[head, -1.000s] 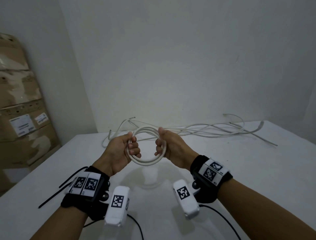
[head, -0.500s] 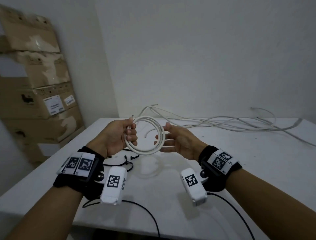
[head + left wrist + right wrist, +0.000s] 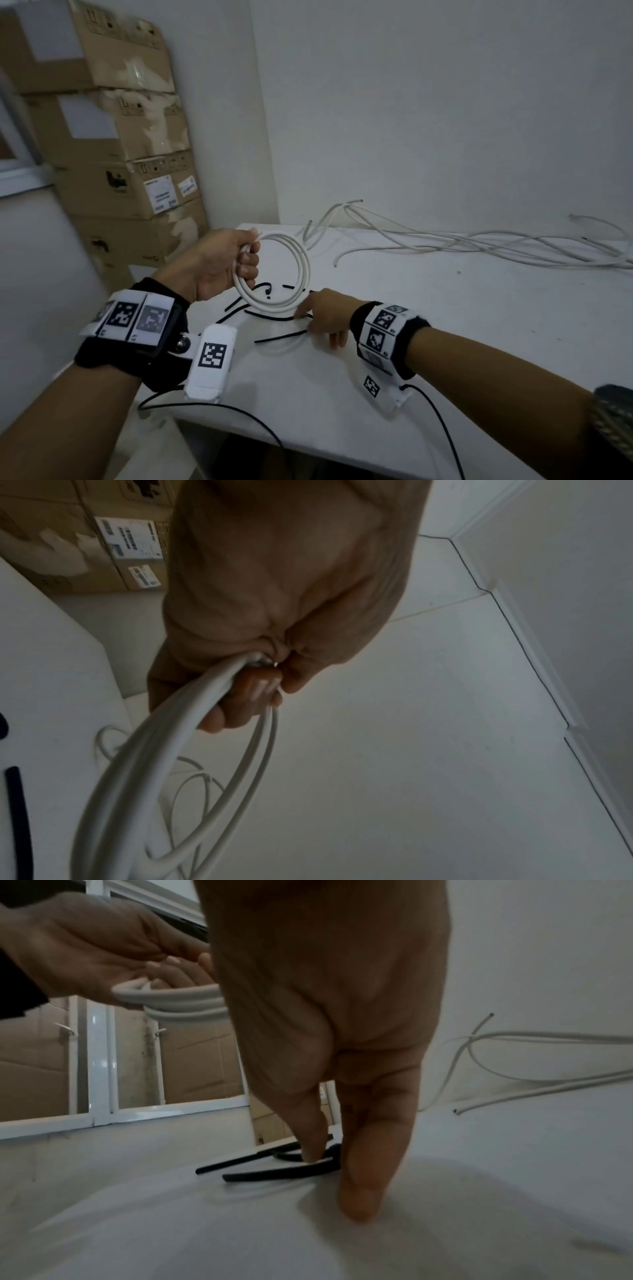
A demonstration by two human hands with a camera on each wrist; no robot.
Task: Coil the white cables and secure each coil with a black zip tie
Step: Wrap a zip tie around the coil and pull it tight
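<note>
Holding the white coil [image 3: 274, 270] off the table [image 3: 445, 342], left hand [image 3: 212, 263] has fingers curled round its left side. Right hand [image 3: 329, 317], fingers extended down, presses on the black zip ties [image 3: 277, 318] lying near-left; not yet pinched. Loose cables [image 3: 479, 243] lie far right. Risks: flat tie slips under fingertips; several ties lift together; one-handed coil springs loose.
</note>
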